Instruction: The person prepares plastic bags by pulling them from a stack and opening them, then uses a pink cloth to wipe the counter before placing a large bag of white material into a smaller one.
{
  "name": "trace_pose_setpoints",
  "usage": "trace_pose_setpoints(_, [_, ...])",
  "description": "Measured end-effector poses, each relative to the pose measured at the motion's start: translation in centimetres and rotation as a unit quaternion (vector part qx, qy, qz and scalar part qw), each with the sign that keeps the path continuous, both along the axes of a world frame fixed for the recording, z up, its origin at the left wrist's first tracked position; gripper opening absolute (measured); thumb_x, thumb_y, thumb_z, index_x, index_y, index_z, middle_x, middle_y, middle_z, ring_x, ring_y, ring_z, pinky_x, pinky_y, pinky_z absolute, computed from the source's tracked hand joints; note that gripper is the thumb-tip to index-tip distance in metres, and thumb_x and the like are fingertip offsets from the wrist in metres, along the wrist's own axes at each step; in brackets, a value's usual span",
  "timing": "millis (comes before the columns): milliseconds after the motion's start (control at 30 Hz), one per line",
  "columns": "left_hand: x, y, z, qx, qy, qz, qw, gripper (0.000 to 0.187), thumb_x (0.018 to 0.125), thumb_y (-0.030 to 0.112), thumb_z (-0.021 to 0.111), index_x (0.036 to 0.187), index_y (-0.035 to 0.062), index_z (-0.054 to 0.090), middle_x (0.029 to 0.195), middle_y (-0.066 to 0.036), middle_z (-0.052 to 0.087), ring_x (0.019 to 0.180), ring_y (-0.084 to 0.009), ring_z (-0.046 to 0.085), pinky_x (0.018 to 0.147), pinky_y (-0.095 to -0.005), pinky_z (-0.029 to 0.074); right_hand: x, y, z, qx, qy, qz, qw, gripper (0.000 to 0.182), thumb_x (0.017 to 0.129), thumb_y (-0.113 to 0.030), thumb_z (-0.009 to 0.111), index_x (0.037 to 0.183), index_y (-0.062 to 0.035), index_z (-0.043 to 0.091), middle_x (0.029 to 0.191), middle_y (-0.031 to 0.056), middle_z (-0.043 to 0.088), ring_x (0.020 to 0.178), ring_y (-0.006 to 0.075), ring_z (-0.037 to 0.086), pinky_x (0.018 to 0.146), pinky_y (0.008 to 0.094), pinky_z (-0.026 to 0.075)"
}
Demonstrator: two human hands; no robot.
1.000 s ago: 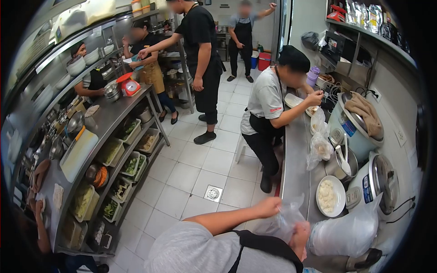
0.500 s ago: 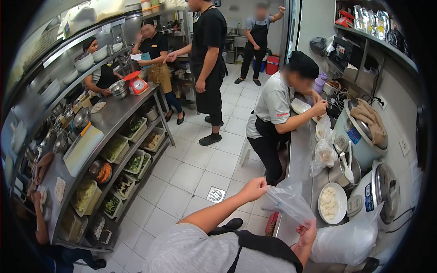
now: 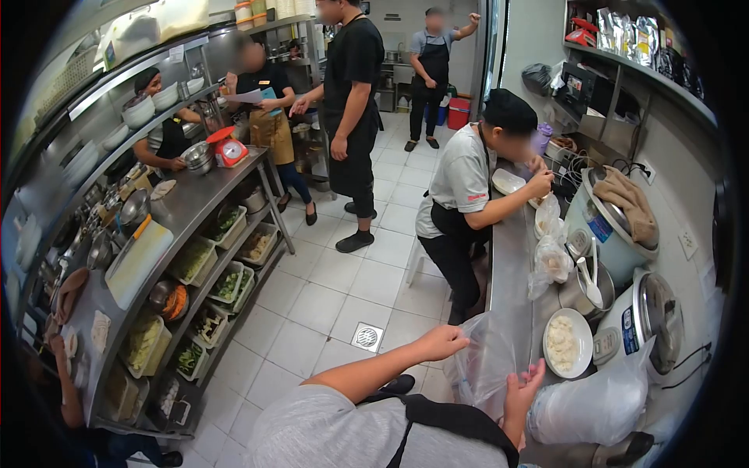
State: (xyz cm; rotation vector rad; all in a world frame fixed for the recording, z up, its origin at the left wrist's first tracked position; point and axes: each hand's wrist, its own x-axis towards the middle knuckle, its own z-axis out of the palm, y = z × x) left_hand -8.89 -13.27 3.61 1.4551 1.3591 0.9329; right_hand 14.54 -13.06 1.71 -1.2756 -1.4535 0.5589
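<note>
A clear plastic bag (image 3: 493, 351) hangs between my two hands, in front of the steel counter's edge. My left hand (image 3: 441, 342) is closed in a pinch on the bag's upper left edge. At the bag's lower right side, my right hand (image 3: 523, 390) has its fingers apart, with the fingertips pointing up. Just to the right of that hand is a white bowl of rice (image 3: 568, 345) on the counter. A large filled plastic bag (image 3: 587, 409) sits below the bowl.
A seated co-worker (image 3: 472, 187) eats at the steel counter (image 3: 511, 269) ahead. Rice cookers (image 3: 655, 320) and a steel pot with white ladles (image 3: 591, 292) line the wall side. Other people stand beyond, near the left prep table (image 3: 183, 226) with its food bins.
My right hand has let go of the bag and spread its fingers. The bag, stretched between both hands before, now hangs wider from my left hand.
</note>
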Motion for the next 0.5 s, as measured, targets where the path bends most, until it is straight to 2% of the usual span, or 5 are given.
trace_pose_setpoints(100, [0.8, 0.5, -1.5, -0.008, -0.060, -0.029, 0.998, 0.024, 0.080, 0.024, 0.050, 0.068, 0.0030, 0.051, 0.058, 0.002, 0.046, 0.054, -0.0063, 0.042, 0.050, -0.0222, 0.036, 0.6, -0.9, 1.9, 0.124, -0.081, 0.081, 0.986, 0.062, 0.063, -0.018, 0.061, 0.116, 0.0013, 0.035, 0.092, 0.0108, 0.050, 0.078, 0.0208, 0.049, 0.071, 0.0302, 0.039])
trace_pose_setpoints(200, [2.7, 0.1, -1.3, 0.024, -0.099, -0.034, 0.994, 0.027, 0.078, 0.024, 0.050, 0.062, 0.0028, 0.049, 0.054, -0.001, 0.047, 0.050, -0.0079, 0.044, 0.047, -0.0252, 0.036, -0.6, -2.1, 2.0, 0.059, -0.056, 0.310, 0.947, 0.062, 0.062, -0.017, 0.063, 0.114, 0.0021, 0.037, 0.093, 0.0127, 0.050, 0.079, 0.0217, 0.049, 0.074, 0.0313, 0.039])
trace_pose_setpoints(300, [3.9, 0.0, -0.7, 0.037, -0.150, -0.042, 0.987, 0.027, 0.079, 0.023, 0.050, 0.061, 0.0039, 0.049, 0.054, 0.000, 0.047, 0.051, -0.0068, 0.044, 0.048, -0.0236, 0.036, -2.8, -4.0, 2.1, -0.091, -0.002, 0.338, 0.937, 0.061, 0.059, -0.017, 0.065, 0.111, 0.0038, 0.040, 0.090, 0.0142, 0.052, 0.083, 0.0232, 0.051, 0.076, 0.0324, 0.039])
trace_pose_setpoints(400, [3.6, 0.3, 0.4, 0.058, -0.220, -0.014, 0.974, 0.026, 0.079, 0.022, 0.049, 0.060, 0.0039, 0.049, 0.052, 0.001, 0.046, 0.050, -0.0069, 0.042, 0.049, -0.0230, 0.036, -1.8, -4.9, 0.5, -0.159, -0.091, 0.313, 0.932, 0.046, 0.069, -0.017, 0.058, 0.108, 0.0026, 0.044, 0.083, 0.0132, 0.053, 0.081, 0.0230, 0.053, 0.073, 0.0308, 0.039])
trace_pose_setpoints(500, [2.1, 1.3, 0.6, 0.005, -0.228, -0.029, 0.973, 0.015, 0.079, 0.020, 0.051, 0.075, 0.0052, 0.051, 0.067, 0.002, 0.048, 0.058, -0.0055, 0.042, 0.056, -0.0195, 0.036, -0.1, -4.7, -0.4, -0.156, -0.205, 0.307, 0.916, 0.028, 0.072, -0.012, 0.053, 0.097, -0.0004, 0.052, 0.080, 0.0171, 0.055, 0.078, 0.0297, 0.054, 0.067, 0.0330, 0.041])
